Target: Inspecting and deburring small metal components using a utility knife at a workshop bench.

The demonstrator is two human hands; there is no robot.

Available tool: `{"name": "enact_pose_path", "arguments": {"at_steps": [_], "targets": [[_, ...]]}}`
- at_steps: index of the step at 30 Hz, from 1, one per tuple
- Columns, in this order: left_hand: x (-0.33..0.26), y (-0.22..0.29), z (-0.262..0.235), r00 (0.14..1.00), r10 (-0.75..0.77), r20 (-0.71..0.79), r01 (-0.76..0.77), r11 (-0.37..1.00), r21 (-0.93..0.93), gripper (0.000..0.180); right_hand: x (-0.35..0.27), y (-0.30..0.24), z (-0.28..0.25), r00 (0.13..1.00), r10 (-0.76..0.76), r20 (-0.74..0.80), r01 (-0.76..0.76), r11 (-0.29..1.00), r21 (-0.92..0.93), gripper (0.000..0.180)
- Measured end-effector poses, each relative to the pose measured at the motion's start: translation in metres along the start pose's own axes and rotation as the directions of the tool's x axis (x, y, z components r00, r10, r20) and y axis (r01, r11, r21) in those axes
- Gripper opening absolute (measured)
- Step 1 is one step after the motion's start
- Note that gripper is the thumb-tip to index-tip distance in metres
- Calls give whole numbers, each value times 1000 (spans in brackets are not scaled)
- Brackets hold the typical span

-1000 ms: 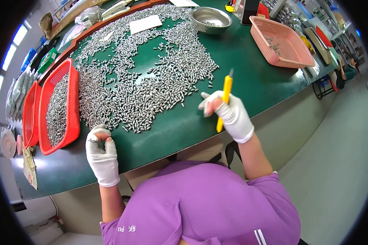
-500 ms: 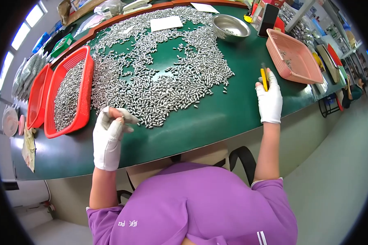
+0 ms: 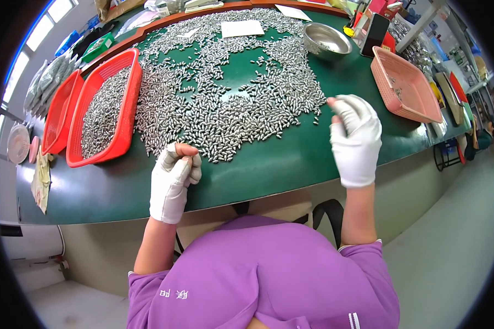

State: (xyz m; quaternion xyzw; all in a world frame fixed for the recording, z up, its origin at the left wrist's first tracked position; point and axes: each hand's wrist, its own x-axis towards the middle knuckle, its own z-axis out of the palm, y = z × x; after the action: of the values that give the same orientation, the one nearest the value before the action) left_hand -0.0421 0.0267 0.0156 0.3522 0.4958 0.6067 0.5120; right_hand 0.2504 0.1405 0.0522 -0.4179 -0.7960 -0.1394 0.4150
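Observation:
My left hand, in a white glove with bare fingertips, is closed in a pinch at the near edge of a spread of small silvery metal pieces. Whatever is between its thumb and forefinger is too small to make out. On the right, my gloved right hand hovers over the green table, just beyond the spread's right edge. Its fingers are bent, with thumb and forefinger apart, and I see nothing between them; the palm is hidden. A red plastic basket full of the same pieces stands left of my left hand.
Another red basket stands farther left. A steel bowl sits at the back right, near an upright dark phone. A pink basket with a few pieces stands at the right. White paper lies on the pieces.
My right hand has moved nearer and turned; the yellow-handled tool it held is out of sight. My left hand has moved right, its fingers drawn closer together. The view has shifted slightly.

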Motion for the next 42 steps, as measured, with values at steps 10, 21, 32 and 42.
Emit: {"name": "enact_pose_path", "arguments": {"at_steps": [10,21,32,42], "targets": [[7,-13,-6,990,135,-40,-131,988,84,7,49,-135,-83,827,-351,439,370,928,46,14],[23,-49,-32,992,126,2,-125,988,-92,10,48,-153,-78,738,-363,569,340,928,151,10],[21,-34,-22,997,16,-72,-29,982,-187,11,71,-142,-65,648,-341,681,262,939,221,11],[15,20,-7,861,-299,412,416,880,-230,15,49,-37,70,698,-302,649,-49,885,464,18]]}}
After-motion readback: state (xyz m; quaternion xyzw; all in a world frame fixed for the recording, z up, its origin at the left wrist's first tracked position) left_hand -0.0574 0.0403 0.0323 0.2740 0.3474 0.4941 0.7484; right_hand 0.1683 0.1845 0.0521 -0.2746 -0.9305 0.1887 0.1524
